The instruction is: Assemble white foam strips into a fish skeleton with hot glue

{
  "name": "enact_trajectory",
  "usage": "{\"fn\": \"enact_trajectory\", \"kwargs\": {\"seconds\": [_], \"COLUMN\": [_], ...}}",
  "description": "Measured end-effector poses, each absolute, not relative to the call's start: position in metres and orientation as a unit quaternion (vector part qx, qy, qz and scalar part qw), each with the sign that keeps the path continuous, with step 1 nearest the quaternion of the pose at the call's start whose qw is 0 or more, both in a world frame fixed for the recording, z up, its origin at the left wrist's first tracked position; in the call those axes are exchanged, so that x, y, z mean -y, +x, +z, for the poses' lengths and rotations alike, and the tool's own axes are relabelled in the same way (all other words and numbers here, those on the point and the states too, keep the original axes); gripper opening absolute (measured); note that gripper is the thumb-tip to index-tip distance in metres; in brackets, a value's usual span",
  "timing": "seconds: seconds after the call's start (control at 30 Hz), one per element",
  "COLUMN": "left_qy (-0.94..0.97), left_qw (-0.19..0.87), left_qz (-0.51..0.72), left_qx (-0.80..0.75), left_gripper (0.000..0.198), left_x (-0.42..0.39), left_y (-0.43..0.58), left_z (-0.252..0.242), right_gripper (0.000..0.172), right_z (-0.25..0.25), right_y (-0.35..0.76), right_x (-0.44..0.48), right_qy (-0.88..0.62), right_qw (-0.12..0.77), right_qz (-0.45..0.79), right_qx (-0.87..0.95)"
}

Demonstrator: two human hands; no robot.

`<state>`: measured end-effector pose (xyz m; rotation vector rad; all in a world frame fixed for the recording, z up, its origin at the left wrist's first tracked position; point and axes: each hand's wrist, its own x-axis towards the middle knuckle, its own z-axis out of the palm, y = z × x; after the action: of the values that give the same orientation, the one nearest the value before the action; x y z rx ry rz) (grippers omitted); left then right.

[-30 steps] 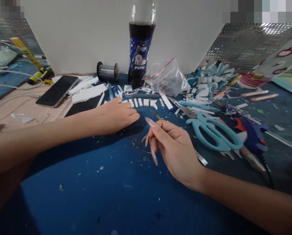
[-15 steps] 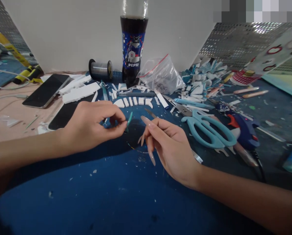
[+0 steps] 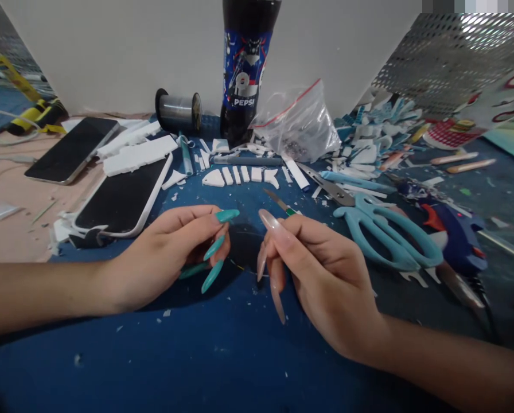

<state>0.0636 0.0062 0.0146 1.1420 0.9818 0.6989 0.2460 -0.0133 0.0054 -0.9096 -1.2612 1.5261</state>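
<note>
My left hand (image 3: 171, 255), with long teal nails, is closed in a pinch above the blue work surface (image 3: 188, 361). My right hand (image 3: 321, 275), with long pale nails, pinches thumb against forefinger a short gap away. Anything between either set of fingertips is too fine to make out. A thin curved strand (image 3: 245, 269) shows between and below the hands; whether they hold it, I cannot tell. Beyond the hands lie white fish-shaped segments (image 3: 214, 178) in a row. A thin blade (image 3: 276, 199) with a green part pokes out beside my right fingers.
Blue scissors (image 3: 390, 235) and a blue glue gun (image 3: 459, 229) lie on the right. Behind are a Pepsi bottle (image 3: 246, 74), a zip bag (image 3: 300, 126), a spool of line (image 3: 178, 112) and a scrap heap (image 3: 377, 132). Two phones (image 3: 73, 150) are left.
My left hand has rolled over, showing its teal nails, and sits slightly lower. The right hand has shifted a little right and down, still pinching. The view has tipped downward.
</note>
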Motion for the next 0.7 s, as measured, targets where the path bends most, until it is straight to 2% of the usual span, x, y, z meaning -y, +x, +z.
{"fn": "enact_trajectory", "kwargs": {"seconds": [0.27,0.7], "left_qy": [0.447,0.437], "left_qw": [0.732,0.741], "left_qz": [0.315,0.31], "left_qx": [-0.405,-0.404], "left_gripper": [0.027,0.025], "left_x": [-0.0042,-0.0055], "left_y": [0.0638,0.0641], "left_z": [0.0105,0.0112], "right_gripper": [0.028,0.028], "right_z": [0.0055,0.006], "right_y": [0.2454,0.2455], "right_x": [0.0116,0.0134], "right_qy": [-0.398,-0.408], "right_qw": [0.448,0.436], "right_qz": [0.583,0.565], "right_qx": [0.549,0.569]}}
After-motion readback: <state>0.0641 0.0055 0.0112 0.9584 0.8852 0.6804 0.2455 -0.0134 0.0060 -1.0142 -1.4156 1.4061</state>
